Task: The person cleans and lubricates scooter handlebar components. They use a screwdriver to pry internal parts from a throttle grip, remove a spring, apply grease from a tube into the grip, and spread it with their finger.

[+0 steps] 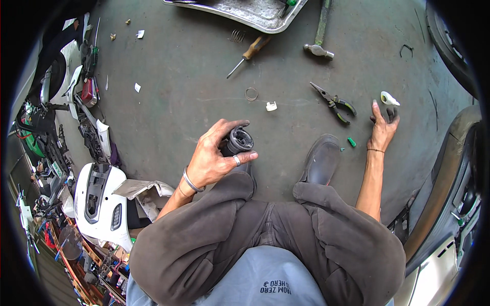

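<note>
The black cylinder (235, 144) between the left fingers (239, 124) looks matt outside and glossy inside. Just beyond the right fingers (392, 115), the small bottle (389, 98) seems of smooth white plastic; to their left, the pliers (332, 101) show dull dark metal.

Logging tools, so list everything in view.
Tray: 1, silver, top
Hammer: 1, greenish, top
Screwdriver: 1, brown, below tray
Coil spring: 1, grey, below tray
Wire ring: 1, grey, centre
Plastic piece: 1, white, centre
Pliers: 1, black, right
Container: 1, white, right
Stub: 1, green, below pliers
Scraps: 2, white, upper left
Vehicle parts: uncountable, mixed, both sides
Cylinder: 1, black, centre
Trousers: 1, brownish, bottom
Shirt: 1, blue, bottom
Shoes: 2, grey, centre
Left hand: 1, bare, around cylinder
Right hand: 1, bare, right
</note>
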Available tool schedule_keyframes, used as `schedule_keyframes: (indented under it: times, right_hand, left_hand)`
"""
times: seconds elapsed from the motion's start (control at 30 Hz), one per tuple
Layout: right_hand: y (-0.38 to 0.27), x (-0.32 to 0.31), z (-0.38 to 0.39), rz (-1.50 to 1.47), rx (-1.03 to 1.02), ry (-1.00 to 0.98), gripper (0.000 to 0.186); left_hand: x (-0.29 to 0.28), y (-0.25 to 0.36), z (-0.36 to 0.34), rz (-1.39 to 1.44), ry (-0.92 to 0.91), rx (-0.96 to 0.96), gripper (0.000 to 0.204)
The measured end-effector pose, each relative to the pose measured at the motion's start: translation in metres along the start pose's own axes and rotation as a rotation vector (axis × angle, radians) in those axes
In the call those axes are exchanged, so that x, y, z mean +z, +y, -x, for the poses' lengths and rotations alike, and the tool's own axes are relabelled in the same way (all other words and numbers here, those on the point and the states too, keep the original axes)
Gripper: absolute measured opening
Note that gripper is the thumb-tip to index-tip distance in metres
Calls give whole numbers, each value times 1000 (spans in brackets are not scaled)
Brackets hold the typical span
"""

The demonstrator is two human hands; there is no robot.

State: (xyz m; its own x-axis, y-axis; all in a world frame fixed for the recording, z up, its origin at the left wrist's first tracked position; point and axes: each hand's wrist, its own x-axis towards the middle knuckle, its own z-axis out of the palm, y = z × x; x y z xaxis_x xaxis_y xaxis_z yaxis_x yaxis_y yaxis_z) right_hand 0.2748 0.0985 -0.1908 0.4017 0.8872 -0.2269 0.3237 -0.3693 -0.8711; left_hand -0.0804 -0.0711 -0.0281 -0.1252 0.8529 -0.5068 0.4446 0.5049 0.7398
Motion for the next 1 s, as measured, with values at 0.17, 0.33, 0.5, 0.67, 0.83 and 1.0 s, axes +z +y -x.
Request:
schedule_keyframes:
  times: [0.17, 0.33, 0.5, 0.67, 0.83, 1.0]
  right_hand:
    - [8, 11, -30, 39, 49, -22, 36]
    - [-15, 7, -25, -44, -238, -111, 36]
    - [-101, 20, 47, -184, -238, -578, 38]
    - [-147, 33, 95, -115, -528, -931, 49]
    - [-159, 44, 115, -144, -642, -1176, 36]
    - [-167, 53, 127, -89, -734, -1230, 35]
  left_hand:
    - [-2, 1, 6, 46, 76, 68, 65]
    - [-6, 3, 9, 0, 68, 61, 75]
    - [0, -7, 17, 418, 136, -134, 77]
    - [-6, -7, 22, 384, 134, -69, 66]
    - [-8, -1, 25, 277, 96, -43, 62]
    - [-10, -5, 29, 310, 118, -23, 60]
